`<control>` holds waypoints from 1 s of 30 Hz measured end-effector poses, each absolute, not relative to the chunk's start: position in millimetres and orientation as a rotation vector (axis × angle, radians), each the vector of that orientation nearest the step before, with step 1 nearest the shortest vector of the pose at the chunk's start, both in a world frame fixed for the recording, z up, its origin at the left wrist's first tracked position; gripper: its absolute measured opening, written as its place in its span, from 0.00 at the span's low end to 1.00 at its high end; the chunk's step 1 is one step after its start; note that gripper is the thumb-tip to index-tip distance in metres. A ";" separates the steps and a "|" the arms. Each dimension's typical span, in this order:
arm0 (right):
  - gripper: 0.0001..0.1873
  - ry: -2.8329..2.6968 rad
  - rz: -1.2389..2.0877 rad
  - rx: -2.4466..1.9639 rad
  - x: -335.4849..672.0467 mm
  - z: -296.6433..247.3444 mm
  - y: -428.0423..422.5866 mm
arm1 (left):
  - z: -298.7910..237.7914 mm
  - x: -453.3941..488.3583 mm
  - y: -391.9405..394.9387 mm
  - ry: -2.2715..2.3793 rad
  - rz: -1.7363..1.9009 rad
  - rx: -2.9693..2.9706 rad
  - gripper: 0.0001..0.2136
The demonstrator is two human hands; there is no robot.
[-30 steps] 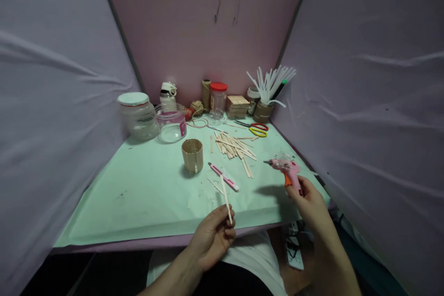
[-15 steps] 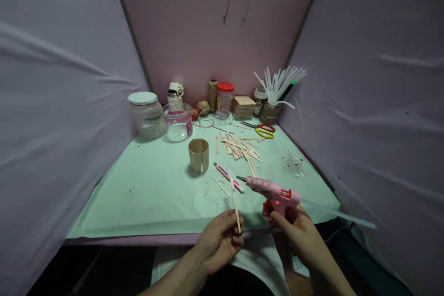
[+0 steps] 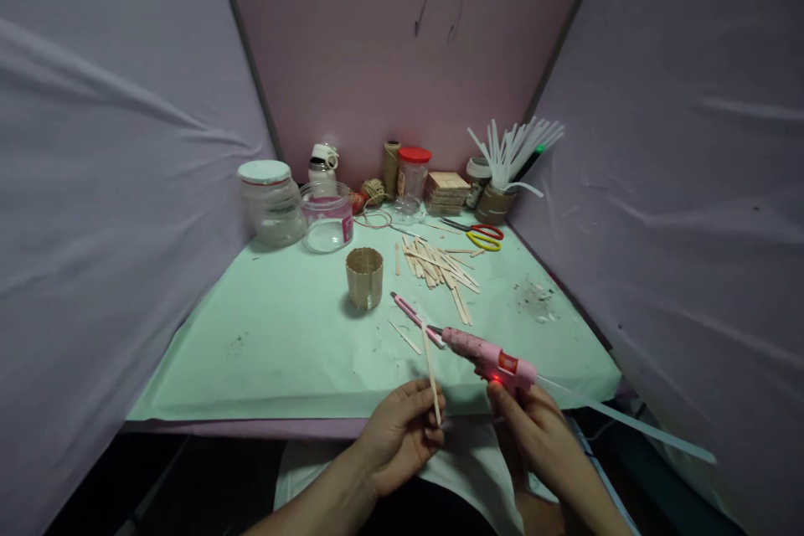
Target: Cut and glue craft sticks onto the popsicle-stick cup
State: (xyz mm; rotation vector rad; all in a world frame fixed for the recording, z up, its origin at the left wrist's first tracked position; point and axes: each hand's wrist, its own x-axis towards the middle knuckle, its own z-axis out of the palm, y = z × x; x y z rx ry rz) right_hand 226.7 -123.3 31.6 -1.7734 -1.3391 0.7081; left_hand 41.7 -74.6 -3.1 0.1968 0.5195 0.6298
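Note:
My left hand (image 3: 407, 429) pinches the lower end of a wooden craft stick (image 3: 430, 368), which points up and away from me. Closed around the handle of a pink glue gun (image 3: 483, 352) is my right hand (image 3: 531, 419). The gun's nozzle is at the upper part of the stick; I cannot tell whether they touch. A long translucent glue stick (image 3: 634, 420) trails from its back, and a red light glows on its body. Beyond the stick tip lies a pink utility knife (image 3: 414, 316). A cup covered with craft sticks (image 3: 365, 278) stands farther left.
A pile of craft sticks (image 3: 440, 264) lies mid-table, with scissors (image 3: 482, 234) behind it. Clear jars (image 3: 270, 205), twine (image 3: 373, 191), a red-lidded jar (image 3: 413, 176), stacked wooden squares (image 3: 447, 193) and a holder of glue sticks (image 3: 496, 205) line the back. Scraps (image 3: 537, 301) lie right.
The glue gun's nozzle has come down and closer to the craft stick's upper part, and the gun has tilted more. The whole view has shifted slightly. Both hands keep their holds.

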 end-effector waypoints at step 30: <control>0.30 -1.427 0.564 -1.762 224.4 35.8 -126.3 | -4.0 43.0 -74.6 0.614 0.688 0.310 0.13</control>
